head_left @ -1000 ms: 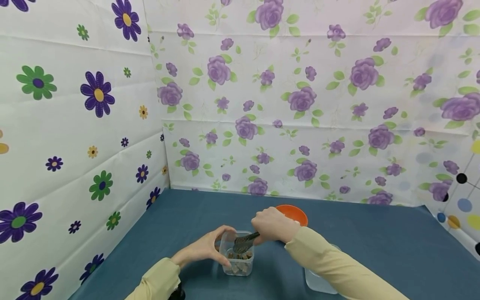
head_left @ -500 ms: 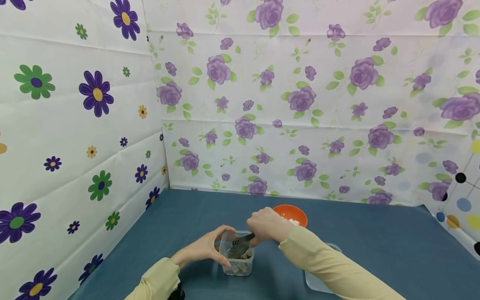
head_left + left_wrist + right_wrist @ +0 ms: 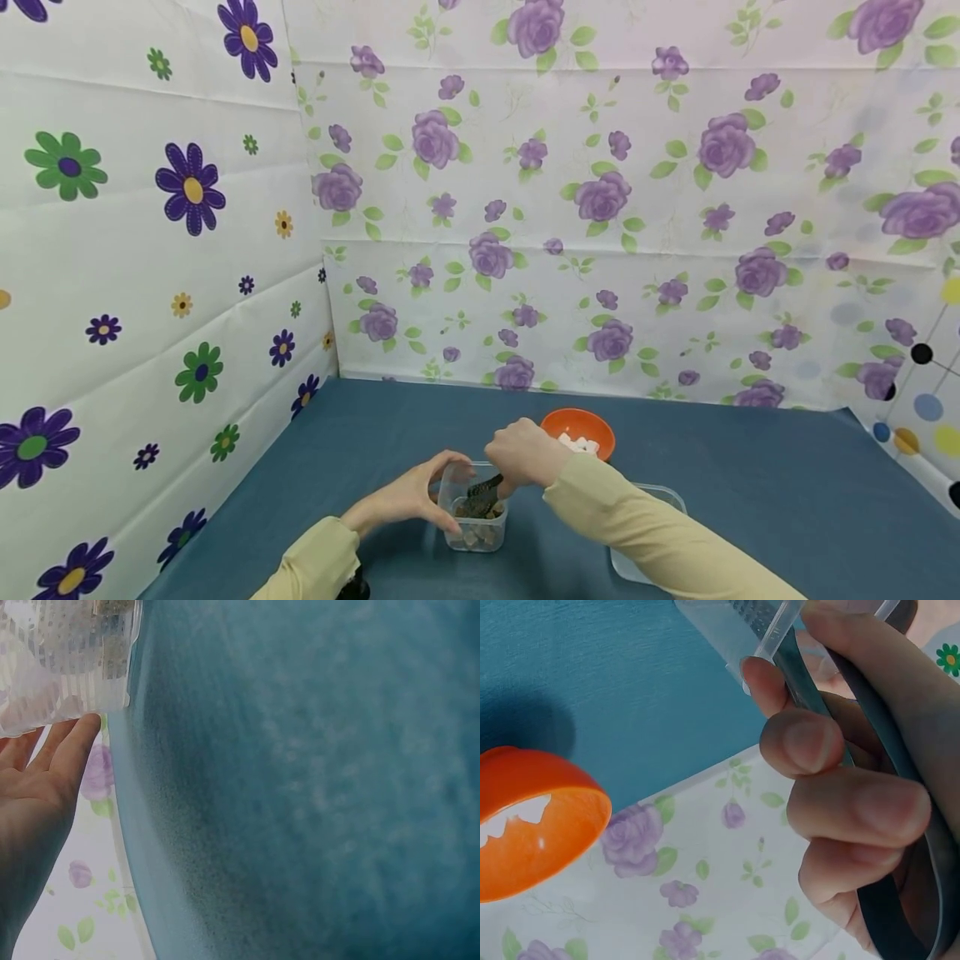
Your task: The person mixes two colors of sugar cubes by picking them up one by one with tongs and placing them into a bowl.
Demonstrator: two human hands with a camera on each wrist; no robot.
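Observation:
A clear plastic container (image 3: 498, 537) with brownish cubes (image 3: 476, 533) in it stands on the dark blue cloth. My left hand (image 3: 401, 498) holds it from the left, thumb on the near side and fingers round the far side. In the left wrist view, fingertips meet the ribbed wall of the container (image 3: 67, 667). My right hand (image 3: 527, 452) grips dark tongs (image 3: 480, 500) from above, their heads down among the cubes. The right wrist view shows fingers wrapped round the tongs (image 3: 885, 911), beside the container's rim.
An orange bowl (image 3: 553, 423) with several white pieces (image 3: 579, 444) stands behind my right hand. To the right, a clear flat lid or tray (image 3: 628, 568) lies partly hidden under the right sleeve. Floral sheets (image 3: 487, 208) rise behind and to the left.
My right hand has shifted left, taking the tongs lower into the container. More of the orange bowl and its white pieces shows. The left hand and container have stayed put.

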